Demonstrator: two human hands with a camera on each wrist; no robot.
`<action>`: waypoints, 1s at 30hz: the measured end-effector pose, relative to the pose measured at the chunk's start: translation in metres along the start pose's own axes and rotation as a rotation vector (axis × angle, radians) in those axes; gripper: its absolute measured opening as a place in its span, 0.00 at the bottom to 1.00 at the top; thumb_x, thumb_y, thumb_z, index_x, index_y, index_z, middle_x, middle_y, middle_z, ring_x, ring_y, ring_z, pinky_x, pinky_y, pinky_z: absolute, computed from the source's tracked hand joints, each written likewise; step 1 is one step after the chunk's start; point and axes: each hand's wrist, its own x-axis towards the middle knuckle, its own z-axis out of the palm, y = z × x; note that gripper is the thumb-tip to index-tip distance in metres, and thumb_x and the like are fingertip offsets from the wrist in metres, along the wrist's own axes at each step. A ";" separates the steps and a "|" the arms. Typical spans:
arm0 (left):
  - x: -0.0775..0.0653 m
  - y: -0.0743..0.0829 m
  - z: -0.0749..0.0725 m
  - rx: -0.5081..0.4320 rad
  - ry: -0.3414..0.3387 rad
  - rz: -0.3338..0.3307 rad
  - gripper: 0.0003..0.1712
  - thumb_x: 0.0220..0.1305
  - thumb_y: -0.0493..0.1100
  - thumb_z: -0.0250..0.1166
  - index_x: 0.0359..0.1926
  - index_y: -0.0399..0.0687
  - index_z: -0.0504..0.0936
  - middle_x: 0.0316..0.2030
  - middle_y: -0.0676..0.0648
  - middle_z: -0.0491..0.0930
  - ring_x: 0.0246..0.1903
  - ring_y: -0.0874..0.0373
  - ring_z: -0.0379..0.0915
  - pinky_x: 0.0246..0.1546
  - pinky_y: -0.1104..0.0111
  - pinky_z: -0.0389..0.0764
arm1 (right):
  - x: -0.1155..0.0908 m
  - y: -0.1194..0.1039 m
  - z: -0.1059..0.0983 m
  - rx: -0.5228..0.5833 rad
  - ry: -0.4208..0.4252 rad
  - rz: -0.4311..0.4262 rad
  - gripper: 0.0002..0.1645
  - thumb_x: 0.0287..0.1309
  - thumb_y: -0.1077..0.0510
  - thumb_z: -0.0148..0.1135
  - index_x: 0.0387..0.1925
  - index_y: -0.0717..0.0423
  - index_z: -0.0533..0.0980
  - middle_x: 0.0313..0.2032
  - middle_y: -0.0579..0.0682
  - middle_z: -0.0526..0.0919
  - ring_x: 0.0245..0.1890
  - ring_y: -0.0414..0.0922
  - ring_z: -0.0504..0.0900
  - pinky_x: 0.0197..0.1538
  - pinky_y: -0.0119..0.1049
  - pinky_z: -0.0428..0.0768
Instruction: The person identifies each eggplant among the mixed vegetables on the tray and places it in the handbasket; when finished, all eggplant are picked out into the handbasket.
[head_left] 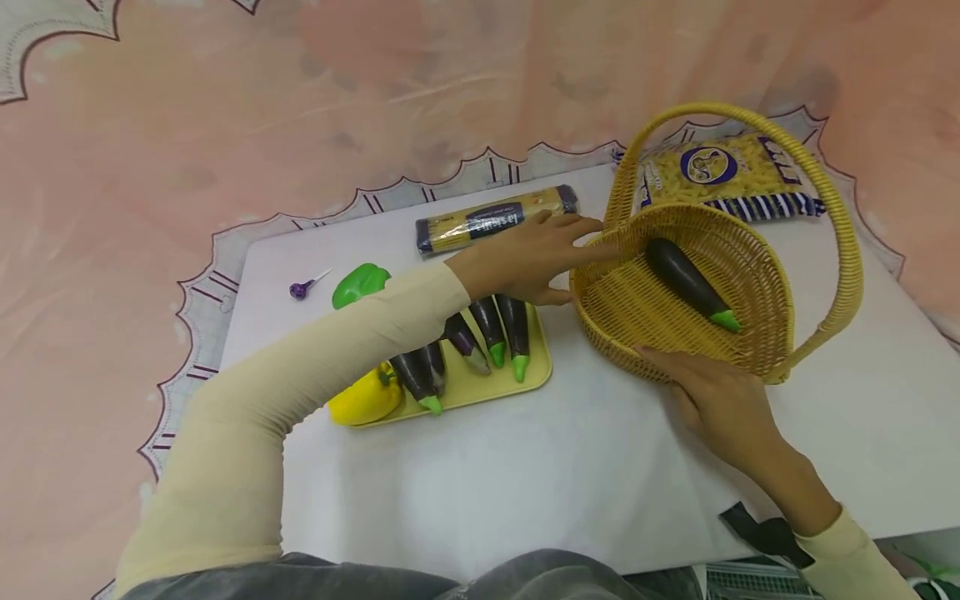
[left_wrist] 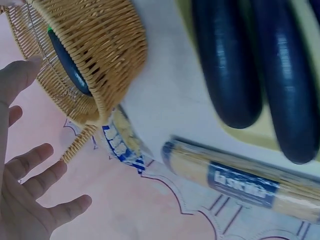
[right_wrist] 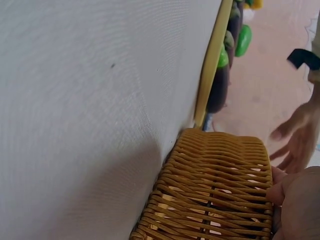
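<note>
A yellow wicker basket (head_left: 633, 325) with a tall arched handle stands on the right half of the table. One dark eggplant (head_left: 684, 279) with a green stem end lies inside it. My right hand (head_left: 723, 408) grips the basket's near rim; in the right wrist view its fingers (right_wrist: 278, 187) bend over the edge. At the basket's left rim is my left hand (head_left: 528, 258), fingers extended and spread, holding nothing. Beneath my left forearm, a pale yellow tray (head_left: 487, 392) carries several eggplants (head_left: 514, 329) and a yellow bell pepper (head_left: 369, 397), partly hidden by the sleeve.
Behind the tray lies a spaghetti packet (head_left: 495, 219). A bag of pasta (head_left: 738, 175) rests behind the basket, seen through its handle. Further left are a green bell pepper (head_left: 360, 283) and a small purple lollipop (head_left: 302, 289). White cloth (head_left: 525, 467) covers the table.
</note>
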 end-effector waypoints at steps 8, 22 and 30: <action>-0.022 -0.005 0.002 -0.022 -0.018 -0.018 0.44 0.66 0.63 0.59 0.77 0.64 0.52 0.75 0.41 0.52 0.74 0.44 0.46 0.68 0.42 0.56 | -0.004 0.004 -0.001 -0.012 0.027 -0.005 0.30 0.51 0.69 0.59 0.58 0.50 0.80 0.42 0.55 0.87 0.33 0.54 0.86 0.23 0.46 0.79; -0.042 -0.015 0.031 -0.082 -0.099 -0.072 0.44 0.61 0.51 0.70 0.74 0.62 0.59 0.73 0.42 0.55 0.73 0.45 0.49 0.70 0.45 0.54 | -0.005 0.003 0.001 -0.008 0.031 -0.008 0.30 0.50 0.69 0.60 0.57 0.50 0.80 0.41 0.55 0.88 0.30 0.53 0.85 0.18 0.39 0.72; -0.047 -0.016 0.052 -0.140 -0.197 -0.106 0.47 0.59 0.51 0.72 0.75 0.63 0.57 0.74 0.41 0.52 0.74 0.44 0.45 0.68 0.39 0.53 | -0.003 0.002 0.002 0.004 0.037 -0.025 0.30 0.50 0.70 0.59 0.57 0.51 0.80 0.41 0.55 0.88 0.27 0.51 0.84 0.18 0.39 0.72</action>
